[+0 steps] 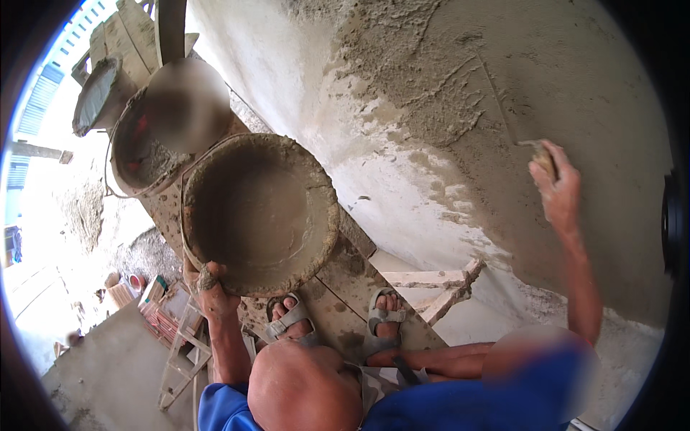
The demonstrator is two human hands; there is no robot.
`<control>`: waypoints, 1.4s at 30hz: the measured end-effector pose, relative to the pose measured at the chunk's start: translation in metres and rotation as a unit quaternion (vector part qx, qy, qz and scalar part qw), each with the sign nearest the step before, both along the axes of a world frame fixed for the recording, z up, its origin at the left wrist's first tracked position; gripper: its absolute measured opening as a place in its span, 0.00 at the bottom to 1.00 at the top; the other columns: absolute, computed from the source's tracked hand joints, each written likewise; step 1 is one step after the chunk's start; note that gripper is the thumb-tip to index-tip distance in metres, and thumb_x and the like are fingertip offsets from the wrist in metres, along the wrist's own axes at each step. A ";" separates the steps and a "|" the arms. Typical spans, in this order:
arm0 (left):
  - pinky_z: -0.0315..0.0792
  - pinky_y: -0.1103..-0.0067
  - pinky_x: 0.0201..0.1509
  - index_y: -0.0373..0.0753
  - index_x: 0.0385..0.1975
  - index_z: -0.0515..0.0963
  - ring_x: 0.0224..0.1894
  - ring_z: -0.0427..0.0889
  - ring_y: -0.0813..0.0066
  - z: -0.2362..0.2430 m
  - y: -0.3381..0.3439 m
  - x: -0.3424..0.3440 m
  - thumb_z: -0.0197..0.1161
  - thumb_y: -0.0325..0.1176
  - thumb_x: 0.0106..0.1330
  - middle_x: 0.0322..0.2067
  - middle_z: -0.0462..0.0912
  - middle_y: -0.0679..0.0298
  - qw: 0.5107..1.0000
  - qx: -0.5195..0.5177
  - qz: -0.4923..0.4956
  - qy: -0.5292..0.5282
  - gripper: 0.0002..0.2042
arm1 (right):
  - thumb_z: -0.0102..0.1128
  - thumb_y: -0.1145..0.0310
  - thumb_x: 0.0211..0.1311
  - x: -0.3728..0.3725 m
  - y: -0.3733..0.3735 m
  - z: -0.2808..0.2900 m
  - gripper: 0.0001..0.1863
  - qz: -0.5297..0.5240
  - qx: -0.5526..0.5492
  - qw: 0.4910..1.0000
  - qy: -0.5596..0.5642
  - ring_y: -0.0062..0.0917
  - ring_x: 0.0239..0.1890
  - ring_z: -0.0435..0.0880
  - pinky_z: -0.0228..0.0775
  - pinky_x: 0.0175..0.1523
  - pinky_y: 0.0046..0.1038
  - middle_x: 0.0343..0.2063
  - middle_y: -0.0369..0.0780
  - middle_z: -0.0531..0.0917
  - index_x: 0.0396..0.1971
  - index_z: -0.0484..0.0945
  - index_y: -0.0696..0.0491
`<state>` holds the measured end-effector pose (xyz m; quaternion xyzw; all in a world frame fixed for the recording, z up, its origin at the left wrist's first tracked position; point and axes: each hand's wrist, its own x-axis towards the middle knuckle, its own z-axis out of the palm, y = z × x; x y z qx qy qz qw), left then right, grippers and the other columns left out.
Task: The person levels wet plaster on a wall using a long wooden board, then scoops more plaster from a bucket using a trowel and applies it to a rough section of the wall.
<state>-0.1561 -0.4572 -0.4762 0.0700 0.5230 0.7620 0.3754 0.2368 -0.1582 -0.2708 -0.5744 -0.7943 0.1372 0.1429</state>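
Observation:
My left hand [214, 287] grips the lower left rim of a large mortar-crusted bucket [309, 262], which holds a shallow layer of wet grey mix. At the right, my right hand [557, 187] is closed on the wooden handle of a trowel [544, 158]. Its long, thin blade, seen nearly edge-on, lies against the wet grey plaster on the wall [582, 79], just below a patch of rough, lumpy mortar. My sandalled feet stand below the bucket on a mud-spattered plank platform [345, 287].
Behind the large bucket sit a second bucket [126, 161] and a tilted container [97, 97], partly blurred, near boards and a post [170, 29]. Below the platform are a wooden trestle [424, 279], a ladder-like frame [172, 384] and stacked red tiles or bricks [154, 316]. The wall borders the platform's right side.

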 end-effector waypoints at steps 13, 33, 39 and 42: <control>0.78 0.74 0.48 0.30 0.54 0.69 0.41 0.81 0.67 0.060 0.034 0.028 0.54 0.18 0.38 0.43 0.79 0.57 0.996 0.006 -0.028 -0.079 0.33 | 0.58 0.71 0.50 -0.154 -0.090 -0.066 0.18 0.403 0.136 0.859 -0.283 0.28 0.29 0.79 0.73 0.33 0.30 0.29 0.39 0.73 0.45 0.76 0.44; 0.77 0.76 0.50 0.31 0.55 0.68 0.44 0.80 0.68 0.023 0.016 0.039 0.56 0.21 0.40 0.45 0.79 0.59 0.992 -0.019 -0.093 -0.084 0.33 | 0.70 0.66 0.48 -0.045 -0.080 -0.045 0.21 0.297 -0.241 0.923 0.036 0.33 0.36 0.83 0.75 0.41 0.32 0.31 0.43 0.82 0.43 0.76 0.54; 0.78 0.79 0.44 0.34 0.53 0.70 0.39 0.81 0.74 0.021 0.020 0.047 0.60 0.24 0.44 0.42 0.80 0.63 0.991 -0.005 -0.102 -0.082 0.29 | 0.68 0.69 0.49 0.039 -0.037 -0.091 0.22 -0.025 -0.466 0.882 0.058 0.23 0.33 0.78 0.73 0.38 0.29 0.32 0.37 0.82 0.47 0.77 0.55; 0.78 0.79 0.42 0.35 0.52 0.71 0.38 0.80 0.75 0.022 0.014 0.039 0.63 0.26 0.45 0.41 0.80 0.64 0.990 -0.026 -0.116 -0.077 0.28 | 0.60 0.69 0.56 0.072 -0.014 -0.075 0.19 0.003 -0.174 0.984 -0.035 0.26 0.32 0.80 0.75 0.41 0.27 0.36 0.40 0.83 0.49 0.76 0.54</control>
